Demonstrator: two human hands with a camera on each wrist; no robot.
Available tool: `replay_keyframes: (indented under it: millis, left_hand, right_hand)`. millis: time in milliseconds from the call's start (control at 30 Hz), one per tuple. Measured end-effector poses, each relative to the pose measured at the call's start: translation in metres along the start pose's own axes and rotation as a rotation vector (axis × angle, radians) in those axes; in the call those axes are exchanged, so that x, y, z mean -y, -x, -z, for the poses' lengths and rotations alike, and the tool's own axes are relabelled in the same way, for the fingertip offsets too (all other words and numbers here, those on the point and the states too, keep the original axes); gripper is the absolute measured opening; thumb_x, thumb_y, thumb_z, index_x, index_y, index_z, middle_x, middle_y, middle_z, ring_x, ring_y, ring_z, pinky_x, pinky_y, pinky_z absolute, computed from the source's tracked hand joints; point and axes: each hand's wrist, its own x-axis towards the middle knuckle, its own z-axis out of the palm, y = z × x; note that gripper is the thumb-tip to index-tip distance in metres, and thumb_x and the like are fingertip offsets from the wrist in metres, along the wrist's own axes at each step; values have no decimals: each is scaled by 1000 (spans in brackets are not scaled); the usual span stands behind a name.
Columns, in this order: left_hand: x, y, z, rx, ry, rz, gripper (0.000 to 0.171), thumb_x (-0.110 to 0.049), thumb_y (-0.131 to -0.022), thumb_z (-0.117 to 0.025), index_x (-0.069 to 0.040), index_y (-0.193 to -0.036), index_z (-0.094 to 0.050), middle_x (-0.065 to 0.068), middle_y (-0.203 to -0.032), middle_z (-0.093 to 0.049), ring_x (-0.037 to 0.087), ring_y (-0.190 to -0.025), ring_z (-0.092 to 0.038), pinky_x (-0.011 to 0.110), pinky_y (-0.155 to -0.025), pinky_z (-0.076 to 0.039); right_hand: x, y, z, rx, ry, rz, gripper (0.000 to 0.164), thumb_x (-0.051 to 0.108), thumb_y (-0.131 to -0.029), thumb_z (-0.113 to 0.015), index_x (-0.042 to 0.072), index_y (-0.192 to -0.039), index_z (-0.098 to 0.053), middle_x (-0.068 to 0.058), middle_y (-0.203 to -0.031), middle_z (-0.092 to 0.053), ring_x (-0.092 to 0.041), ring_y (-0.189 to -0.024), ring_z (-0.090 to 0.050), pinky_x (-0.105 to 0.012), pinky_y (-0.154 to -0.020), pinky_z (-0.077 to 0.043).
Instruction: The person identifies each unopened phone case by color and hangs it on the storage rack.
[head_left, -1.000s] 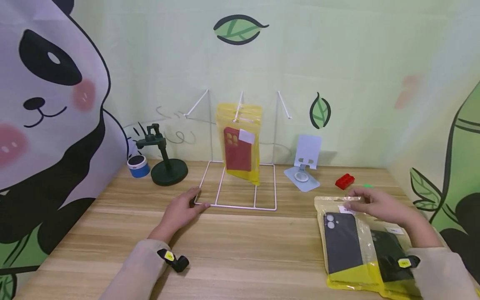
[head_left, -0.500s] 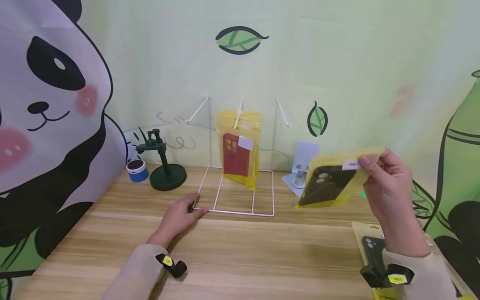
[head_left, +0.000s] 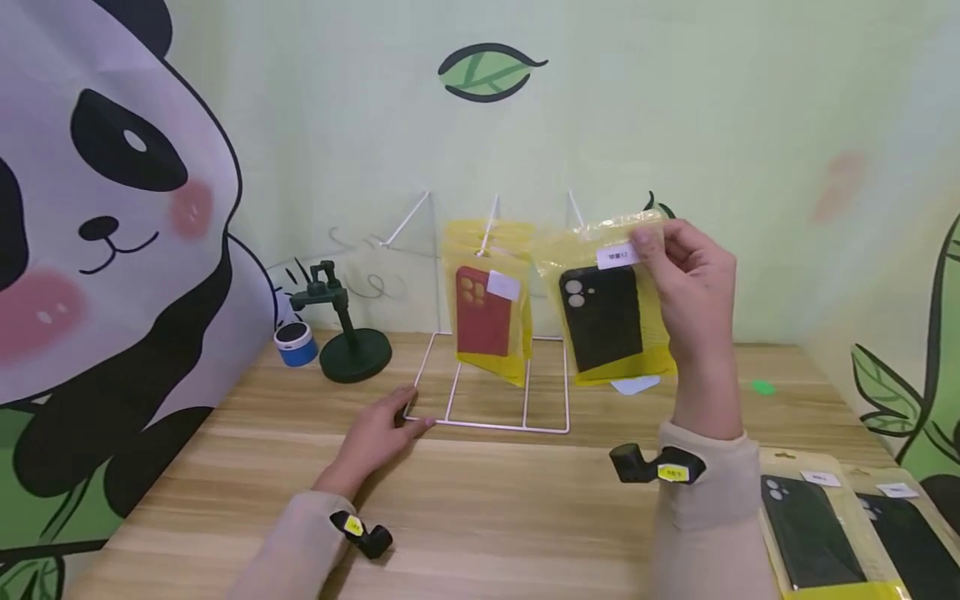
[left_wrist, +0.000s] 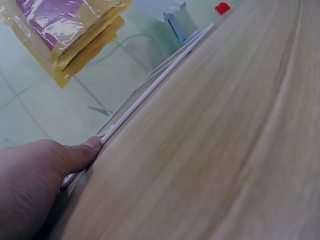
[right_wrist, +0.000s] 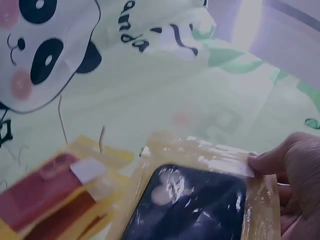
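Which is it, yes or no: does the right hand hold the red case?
No, the right hand pinches a bagged black case.

Yellow plastic pouches (head_left: 487,312) hang from the middle hook (head_left: 487,225) of a white wire rack (head_left: 517,428); right of them, a bagged black phone case (head_left: 602,317); left on the wooden table (head_left: 510,508), a dark-green round-based stand (head_left: 355,357), then a blue cylindrical tub (head_left: 296,344); front right, yellow-bottomed pouches (head_left: 813,533).

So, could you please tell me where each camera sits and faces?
Head: worn there, facing forward and down at the white wire rack; left hand, right hand and sleeves show.
Left wrist: worn there, facing along the rack's front; left hand shows.
Right wrist: likewise, facing the bagged black phone case; right hand shows.
Head and right wrist share that case and the bagged red phone case.
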Motion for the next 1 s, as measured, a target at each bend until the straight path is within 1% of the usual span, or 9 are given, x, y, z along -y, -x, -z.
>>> replay_keyframes:
  millis: [100, 200, 333, 500, 567, 767, 1000]
  left_hand:
    - [1, -2, 2, -17, 10, 10, 75, -53, -91, -69, -8, -148, -51, 14, -153, -46, 35, -141, -42, 54, -115, -34]
    - [2, -4, 4, -24, 5, -5, 74, -52, -92, -69, -7, -148, -50, 14, -153, -46, 35, -141, -42, 54, -115, -34]
    - [1, -5, 3, -19, 2, -18, 75, -51, -92, -70, -7, -149, -50, 14, -153, -46, 35, -141, -42, 53, -115, -34]
    - [0, -3, -4, -10, 5, -7, 74, -50, -92, -70, -7, -148, -50, 15, -154, -45, 36, -141, -42, 54, -115, -33]
    - [0, -3, -4, -11, 7, -7, 74, -50, -92, -70, -7, -148, -50, 15, -154, -45, 36, -141, -42, 54, -115, -33]
    - [-1, -2, -4, -1, 1, 4, 74, -51, -92, -69, -8, -149, -50, 14, -154, -45, 36, -142, -42, 54, -116, -33]
    - [-2, -1, -3, 6, 3, 14, 74, -53, -93, -68, -9, -149, -49, 13, -155, -44, 35, -142, -40, 54, -116, -32]
  right_hand:
    - [-10, -5, 5, 38, 101, -44, 21, 21, -92, -76, 1, -97, -75, -6, -86, -72, -17, -75, -63, -20, -67, -52]
    - [-17, -9, 7, 49, 173, -72, 24, 26, -92, -76, 3, -100, -75, -5, -87, -72, -17, -76, -64, -20, -66, -52]
    - [-25, -10, 6, 27, 244, -90, 30, 31, -93, -73, 4, -106, -75, -5, -94, -73, -19, -82, -65, -20, -72, -55]
    - [-34, -10, 6, -1, 330, -128, 37, 38, -94, -71, 6, -112, -75, -5, -101, -73, -19, -86, -64, -19, -72, -55]
    - [-37, -10, 7, -7, 355, -137, 40, 40, -94, -71, 6, -114, -75, -6, -102, -73, -19, -86, -64, -19, -71, -54]
    - [-43, -10, 9, -37, 441, -160, 42, 41, -94, -71, 5, -113, -77, -8, -102, -75, -16, -87, -63, -21, -73, -52]
    - [-48, -11, 9, -38, 537, -130, 40, 41, -95, -70, 6, -111, -78, -11, -101, -76, -13, -87, -64, -22, -73, -51]
